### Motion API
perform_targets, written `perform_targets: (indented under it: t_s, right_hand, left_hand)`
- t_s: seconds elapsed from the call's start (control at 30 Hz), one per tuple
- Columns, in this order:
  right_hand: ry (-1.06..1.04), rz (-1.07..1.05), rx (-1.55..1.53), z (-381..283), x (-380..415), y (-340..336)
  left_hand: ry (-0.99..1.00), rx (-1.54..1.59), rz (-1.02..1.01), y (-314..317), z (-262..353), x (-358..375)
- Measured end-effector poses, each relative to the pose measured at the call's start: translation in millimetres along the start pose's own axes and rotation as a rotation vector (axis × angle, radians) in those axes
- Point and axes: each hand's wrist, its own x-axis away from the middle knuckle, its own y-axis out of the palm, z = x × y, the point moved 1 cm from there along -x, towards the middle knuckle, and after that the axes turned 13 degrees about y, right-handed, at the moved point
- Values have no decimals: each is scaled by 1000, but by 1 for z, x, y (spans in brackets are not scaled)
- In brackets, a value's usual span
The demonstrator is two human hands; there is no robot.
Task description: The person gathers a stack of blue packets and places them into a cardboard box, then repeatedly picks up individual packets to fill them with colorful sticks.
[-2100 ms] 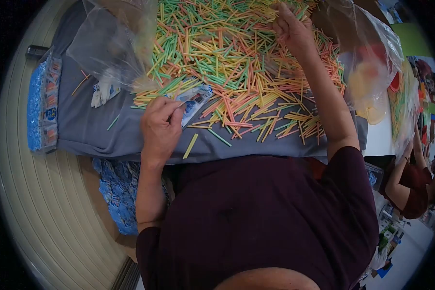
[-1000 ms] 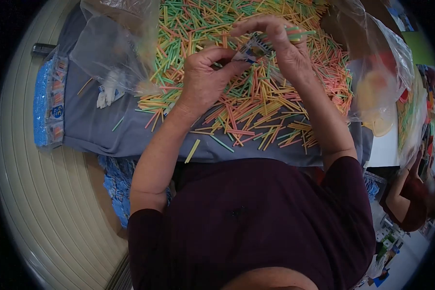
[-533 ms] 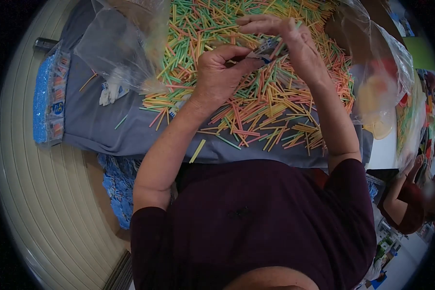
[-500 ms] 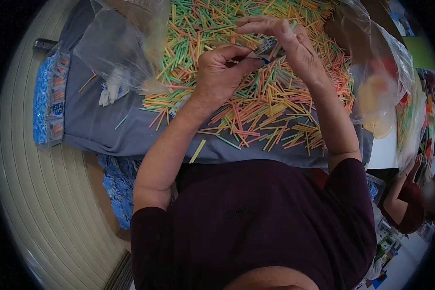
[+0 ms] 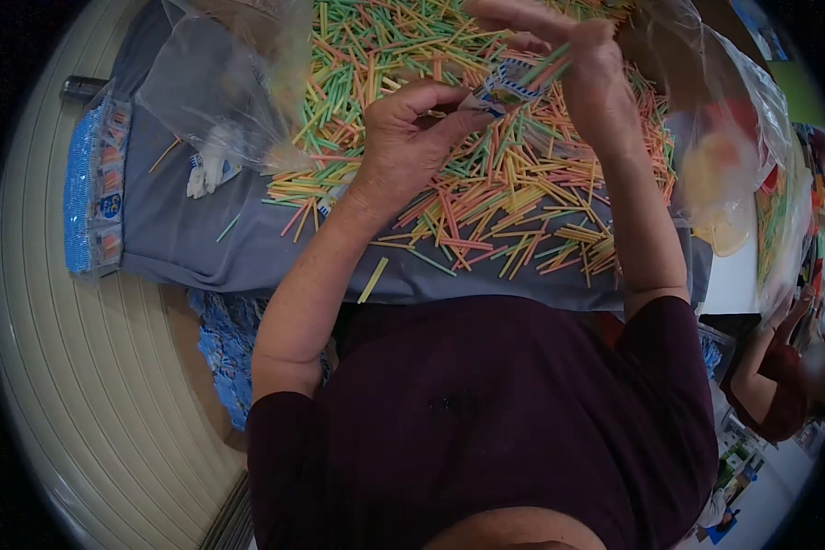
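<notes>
My left hand (image 5: 408,133) pinches a small blue-and-white printed packet (image 5: 509,84) between thumb and fingers. A few coloured sticks (image 5: 550,69), green and pink, poke out of the packet's far end. My right hand (image 5: 600,92) is raised beside those stick ends, its fingers stretched out and slightly blurred, with the palm close to the tips. Beneath both hands spreads a big loose pile of thin pink, yellow and green sticks (image 5: 495,192) on a grey cloth (image 5: 275,243).
Clear plastic bags flank the pile, one on the left (image 5: 206,87) and one on the right (image 5: 742,110). A white crumpled item (image 5: 213,170) lies left. Blue sequined packets (image 5: 87,192) hang at the cloth's left edge. Another person (image 5: 775,385) is at far right.
My right hand has moved slightly up and right, away from my left hand. The packet shows more now, with its sticks pointing up and right.
</notes>
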Motion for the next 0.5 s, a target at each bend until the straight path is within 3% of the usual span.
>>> perform_targets:
  t_s: [0.07, 0.17, 0.3, 0.5]
  right_hand:
    - [-25, -13, 47, -7, 0, 14]
    - [-65, -36, 114, 2, 0, 15]
    - [-132, -66, 208, 11, -3, 13]
    - [-239, -105, 365, 33, -2, -8]
  left_hand:
    - [83, -11, -50, 0, -3, 3]
    - [-25, 65, -5, 3, 4, 9]
    - [34, 11, -4, -2, 3, 11]
    - [-152, 60, 44, -18, 5, 18]
